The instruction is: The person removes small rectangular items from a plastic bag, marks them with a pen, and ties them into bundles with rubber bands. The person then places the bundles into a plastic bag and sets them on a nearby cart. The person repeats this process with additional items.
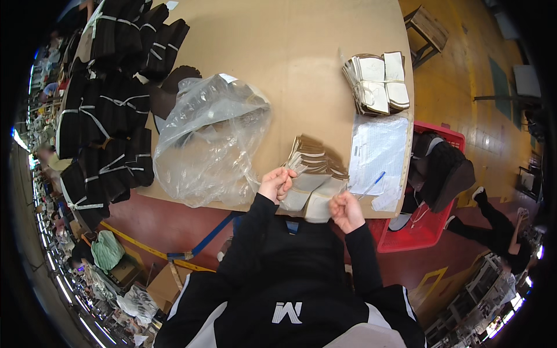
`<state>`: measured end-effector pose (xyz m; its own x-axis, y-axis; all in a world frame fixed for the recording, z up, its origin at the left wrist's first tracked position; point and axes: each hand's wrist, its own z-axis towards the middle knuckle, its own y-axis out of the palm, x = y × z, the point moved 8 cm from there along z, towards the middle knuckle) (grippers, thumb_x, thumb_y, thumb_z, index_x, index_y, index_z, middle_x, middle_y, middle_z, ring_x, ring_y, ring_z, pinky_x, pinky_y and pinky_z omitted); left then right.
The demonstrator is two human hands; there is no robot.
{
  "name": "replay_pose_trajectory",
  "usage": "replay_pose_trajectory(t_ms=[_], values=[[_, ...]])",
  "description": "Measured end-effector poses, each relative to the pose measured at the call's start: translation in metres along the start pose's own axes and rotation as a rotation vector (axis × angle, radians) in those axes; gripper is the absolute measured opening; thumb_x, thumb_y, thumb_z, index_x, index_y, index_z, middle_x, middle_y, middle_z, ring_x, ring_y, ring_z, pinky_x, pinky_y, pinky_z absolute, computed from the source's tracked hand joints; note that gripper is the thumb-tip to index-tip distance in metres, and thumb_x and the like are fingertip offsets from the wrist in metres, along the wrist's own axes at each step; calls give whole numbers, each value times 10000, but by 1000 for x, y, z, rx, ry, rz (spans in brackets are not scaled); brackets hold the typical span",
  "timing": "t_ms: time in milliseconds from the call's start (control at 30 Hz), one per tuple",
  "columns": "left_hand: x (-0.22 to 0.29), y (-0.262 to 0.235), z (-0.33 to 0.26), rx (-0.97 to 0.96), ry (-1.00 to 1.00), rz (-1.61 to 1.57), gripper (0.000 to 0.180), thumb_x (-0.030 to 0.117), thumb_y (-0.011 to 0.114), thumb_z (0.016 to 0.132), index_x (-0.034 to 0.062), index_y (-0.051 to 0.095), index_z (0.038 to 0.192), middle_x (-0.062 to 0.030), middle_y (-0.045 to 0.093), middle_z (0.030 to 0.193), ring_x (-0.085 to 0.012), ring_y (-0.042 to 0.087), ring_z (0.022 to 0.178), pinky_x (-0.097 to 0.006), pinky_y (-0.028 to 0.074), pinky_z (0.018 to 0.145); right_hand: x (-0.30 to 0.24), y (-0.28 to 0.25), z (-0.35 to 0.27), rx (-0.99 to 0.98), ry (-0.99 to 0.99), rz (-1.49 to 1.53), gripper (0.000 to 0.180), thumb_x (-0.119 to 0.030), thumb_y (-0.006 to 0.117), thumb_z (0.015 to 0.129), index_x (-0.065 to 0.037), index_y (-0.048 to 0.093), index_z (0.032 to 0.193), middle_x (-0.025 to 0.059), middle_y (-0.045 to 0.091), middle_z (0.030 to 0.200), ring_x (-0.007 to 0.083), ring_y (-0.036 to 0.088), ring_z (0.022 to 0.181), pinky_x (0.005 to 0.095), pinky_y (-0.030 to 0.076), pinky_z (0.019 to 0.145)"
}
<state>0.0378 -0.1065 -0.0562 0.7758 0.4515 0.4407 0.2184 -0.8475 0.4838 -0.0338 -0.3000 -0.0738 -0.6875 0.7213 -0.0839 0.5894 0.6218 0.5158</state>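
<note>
1. Currently, both bare hands work at the near edge of the brown surface, one on either side of a stack of pieces with brown and off-white layers.
2. The left hand is at the stack's left side, its fingers drawn together in a narrow pinch on a pale strip.
3. The right hand is by the stack's near right corner, fingers curled inward; it is slightly blurred, and I cannot tell whether anything is gripped between them.
4. The stack sits directly in front of the person's torso, its layers fanned toward the far side, with off-white faces showing nearer the body.
5. Left of it lies a crumpled clear plastic bag, partly over some dark pieces.
6. Along the left side of the surface, dark bundles are heaped close together, bound with white ties.
7. Near the right edge, farther from the person, stands a tied bundle of similar off-white and brown pieces.
8. Just nearer than that bundle are paper sheets with a blue pen lying on them.
9. Beside the right edge, a red crate holds more dark pieces.
10. Beyond the crate, another person is visible at the right.
</note>
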Motion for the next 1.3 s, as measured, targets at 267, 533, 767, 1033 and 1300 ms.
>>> replay_pose_trajectory(t_ms=[267, 533, 767, 1033, 1300], values=[[8, -5, 33, 239, 320, 689, 244, 147, 434, 959, 44, 608, 1095, -36, 590, 656, -159, 526, 550, -276, 408, 531, 1, -6, 15, 167, -290, -1308, 356, -195, 448, 843, 41, 627, 645, 169, 626, 606, 288, 634, 542, 376, 507, 549], [40, 32, -24, 256, 639, 1324, 221, 66, 540, 876, 74, 633, 1077, -112, 648, 802, -286, 644, 754, -349, 503, 673, -41, 63, -31, 158, -798, -1907, 211, -184, 635, 799, 0, 650, 698, 160, 625, 724, 363, 618, 682, 446, 493, 639], [33, 24, -22, -249, 574, 1201, 486, -54, 569, 765, 85, 572, 1230, -88, 608, 1211, -263, 546, 1158, -348, 468, 923, -43, 54, -26, 65, -810, -1459, 194, -83, 624, 835, 39, 596, 687, 114, 567, 764, 278, 569, 662, 344, 454, 609], [45, 27, 3, -269, 712, 1495, 180, 46, 570, 836, 67, 675, 980, -90, 653, 1024, -264, 598, 971, -338, 471, 811, -61, 33, -24, 52, -888, -1178, 219, -91, 562, 907, 61, 621, 760, 77, 606, 868, 129, 569, 720, 252, 449, 671], [43, 25, 12, -106, 533, 1081, 187, 73, 599, 855, 26, 653, 1028, -76, 681, 915, -211, 652, 861, -306, 494, 802, -83, 22, -4, 76, -771, -1094, 149, -75, 552, 911, 37, 644, 876, 62, 618, 787, 116, 573, 717, 238, 452, 685]])
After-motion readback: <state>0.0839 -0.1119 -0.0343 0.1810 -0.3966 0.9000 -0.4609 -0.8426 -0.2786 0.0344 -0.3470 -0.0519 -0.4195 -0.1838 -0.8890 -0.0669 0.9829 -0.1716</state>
